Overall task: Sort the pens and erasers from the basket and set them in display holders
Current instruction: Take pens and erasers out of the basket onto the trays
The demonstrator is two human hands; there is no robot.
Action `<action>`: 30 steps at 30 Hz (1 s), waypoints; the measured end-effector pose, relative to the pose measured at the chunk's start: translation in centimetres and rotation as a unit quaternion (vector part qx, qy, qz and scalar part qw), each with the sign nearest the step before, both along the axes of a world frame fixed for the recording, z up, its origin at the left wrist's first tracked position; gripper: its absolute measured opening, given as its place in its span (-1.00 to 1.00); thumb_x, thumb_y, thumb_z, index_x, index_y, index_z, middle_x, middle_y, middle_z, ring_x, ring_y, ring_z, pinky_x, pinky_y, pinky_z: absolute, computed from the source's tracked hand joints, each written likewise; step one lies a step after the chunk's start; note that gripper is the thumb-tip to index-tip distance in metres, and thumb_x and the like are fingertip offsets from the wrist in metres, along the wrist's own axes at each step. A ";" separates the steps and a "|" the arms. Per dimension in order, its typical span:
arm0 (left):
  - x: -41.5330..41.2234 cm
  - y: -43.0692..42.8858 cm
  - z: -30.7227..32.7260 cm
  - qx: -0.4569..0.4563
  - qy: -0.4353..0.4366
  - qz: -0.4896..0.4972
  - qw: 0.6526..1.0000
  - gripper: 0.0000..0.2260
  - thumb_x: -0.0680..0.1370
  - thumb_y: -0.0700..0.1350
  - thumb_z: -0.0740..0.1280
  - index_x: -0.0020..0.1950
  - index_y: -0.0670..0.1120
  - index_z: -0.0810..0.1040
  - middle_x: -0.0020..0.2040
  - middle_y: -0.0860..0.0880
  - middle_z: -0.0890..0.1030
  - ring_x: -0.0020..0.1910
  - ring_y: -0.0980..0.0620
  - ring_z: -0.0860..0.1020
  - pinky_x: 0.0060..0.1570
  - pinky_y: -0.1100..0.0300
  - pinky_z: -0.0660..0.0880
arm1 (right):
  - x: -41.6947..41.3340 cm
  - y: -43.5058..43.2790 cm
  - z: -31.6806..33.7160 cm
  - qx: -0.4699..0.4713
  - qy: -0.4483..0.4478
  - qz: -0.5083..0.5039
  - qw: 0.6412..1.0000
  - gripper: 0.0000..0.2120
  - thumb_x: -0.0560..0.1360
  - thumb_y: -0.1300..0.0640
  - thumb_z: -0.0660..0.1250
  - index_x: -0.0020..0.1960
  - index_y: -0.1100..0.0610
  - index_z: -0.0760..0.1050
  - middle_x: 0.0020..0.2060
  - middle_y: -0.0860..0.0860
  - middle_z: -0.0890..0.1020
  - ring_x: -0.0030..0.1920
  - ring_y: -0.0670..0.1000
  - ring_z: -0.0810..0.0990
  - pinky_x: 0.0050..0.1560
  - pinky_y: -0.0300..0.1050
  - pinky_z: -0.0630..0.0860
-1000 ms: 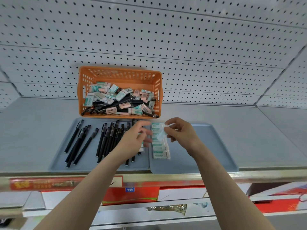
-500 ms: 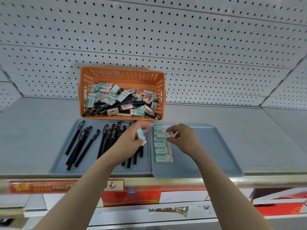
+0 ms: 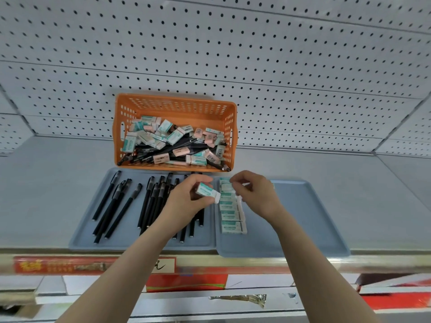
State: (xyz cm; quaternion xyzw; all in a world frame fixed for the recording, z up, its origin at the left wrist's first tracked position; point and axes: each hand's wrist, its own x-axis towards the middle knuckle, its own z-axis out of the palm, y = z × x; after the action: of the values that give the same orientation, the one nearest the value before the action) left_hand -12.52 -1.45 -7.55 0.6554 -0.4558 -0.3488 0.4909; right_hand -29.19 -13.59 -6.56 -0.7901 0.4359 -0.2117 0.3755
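The left hand (image 3: 186, 201) pinches a small white block eraser in a teal paper sleeve (image 3: 206, 190) between thumb and curled fingers. It holds the eraser in the air just to the left of the row of teal-sleeved erasers (image 3: 232, 215) that runs front to back along the left edge of the blue-grey plastic right tray (image 3: 291, 217).

The held eraser is tilted, its long axis slanting down toward the row with its bare white end nearest it. The erasers in the row lie crosswise, side by side.

The right hand (image 3: 256, 194) is over the far end of that row, fingers curled down onto it. I cannot tell whether it grips an eraser there or only steadies one.

My judgement is that the held eraser needs a small turn to square with the row and a short move to the right. The left hand is the nearer, but the right hand covers the far end.

Beyond the row stands the orange perforated plastic basket (image 3: 177, 106), with pens and erasers mixed in it. Left of the row lie the sorted black pens (image 3: 121, 206).
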 end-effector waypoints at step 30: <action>6.3 -1.6 3.0 -0.073 -0.408 0.058 0.908 -0.70 0.54 -0.23 0.38 0.27 -0.08 0.56 0.19 -0.05 0.56 0.13 -0.04 0.52 0.12 0.18 0.44 | 5.6 -1.5 5.6 -0.300 0.034 0.055 0.952 -0.78 0.51 0.24 0.34 0.13 0.07 0.61 -0.07 0.00 0.63 -0.15 0.01 0.59 -0.11 -0.13 0.51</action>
State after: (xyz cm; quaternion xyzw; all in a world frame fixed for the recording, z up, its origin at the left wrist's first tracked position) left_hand -6.20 -3.02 -4.56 0.7286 -0.6014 0.0126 0.3276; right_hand -23.58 -15.06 -0.98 -0.8958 0.3205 -0.2848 0.1172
